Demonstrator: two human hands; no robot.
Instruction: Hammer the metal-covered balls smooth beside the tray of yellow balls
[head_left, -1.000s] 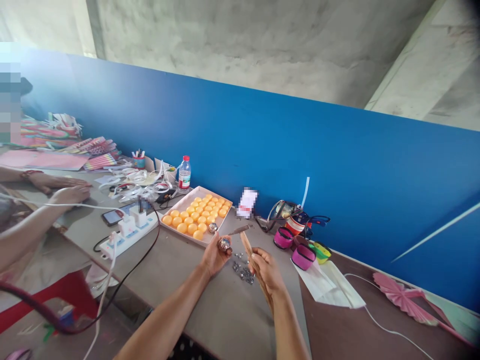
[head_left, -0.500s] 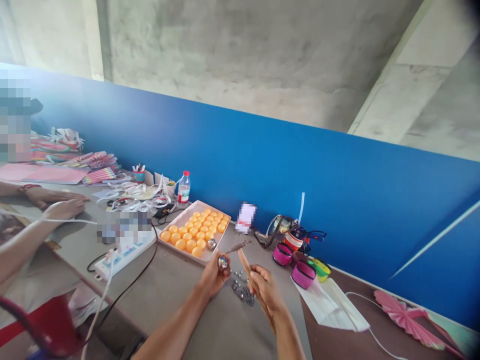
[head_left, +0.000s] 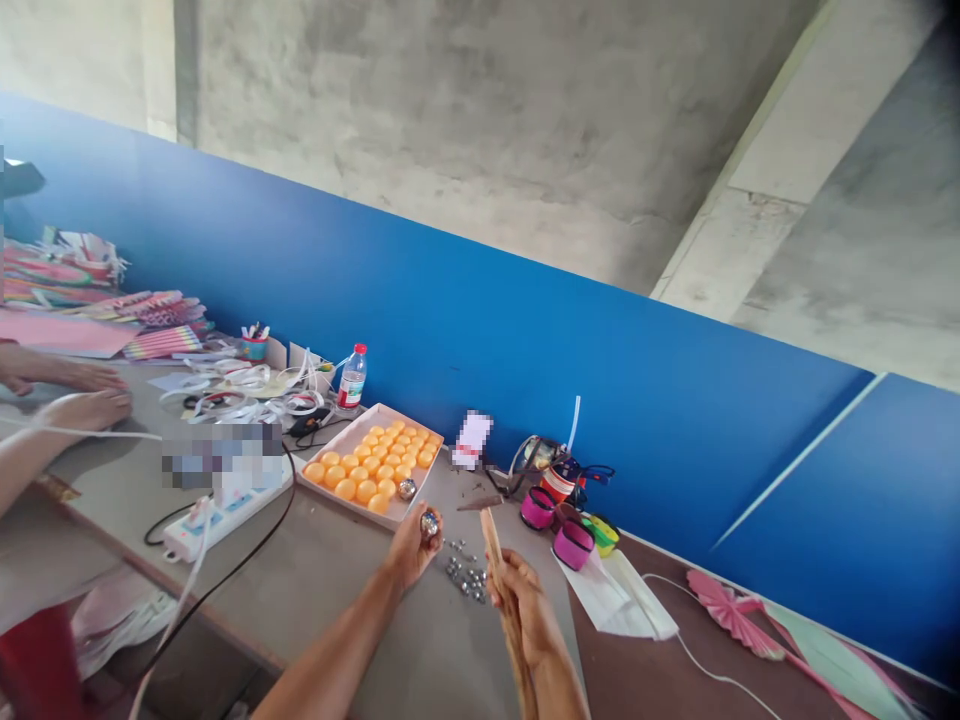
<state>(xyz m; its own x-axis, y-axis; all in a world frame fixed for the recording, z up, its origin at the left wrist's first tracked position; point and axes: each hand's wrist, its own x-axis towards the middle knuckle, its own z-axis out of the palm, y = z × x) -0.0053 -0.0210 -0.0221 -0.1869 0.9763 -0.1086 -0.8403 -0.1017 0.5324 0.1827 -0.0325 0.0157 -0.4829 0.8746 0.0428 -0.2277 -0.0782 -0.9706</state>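
My left hand [head_left: 409,553] is closed around a shiny silver ball [head_left: 430,526], whose top shows above the fingers. In my right hand [head_left: 527,603] is a hammer [head_left: 490,530], gripped by its wooden handle. The dark, narrow hammer head points left toward the ball, with a gap between them. Small shiny metal pieces [head_left: 466,578] lie scattered on the table between both hands. Just beyond my left hand sits a shallow white tray [head_left: 349,438] with rows of orange balls [head_left: 373,465] and one silver ball [head_left: 407,489] at its near right corner.
A power strip [head_left: 229,518] with cables lies at left. Another person's hands [head_left: 82,405] rest farther left. A bottle [head_left: 352,378] stands behind the tray. At right are purple rolls [head_left: 574,545], white sheets [head_left: 634,595] and a pink pleated piece [head_left: 724,610]. A blue partition [head_left: 465,310] runs behind.
The hammer has moved rightward, away from the silver ball, widening the gap. My left hand still holds the ball. The whole view has shifted, so the scene sits farther left.
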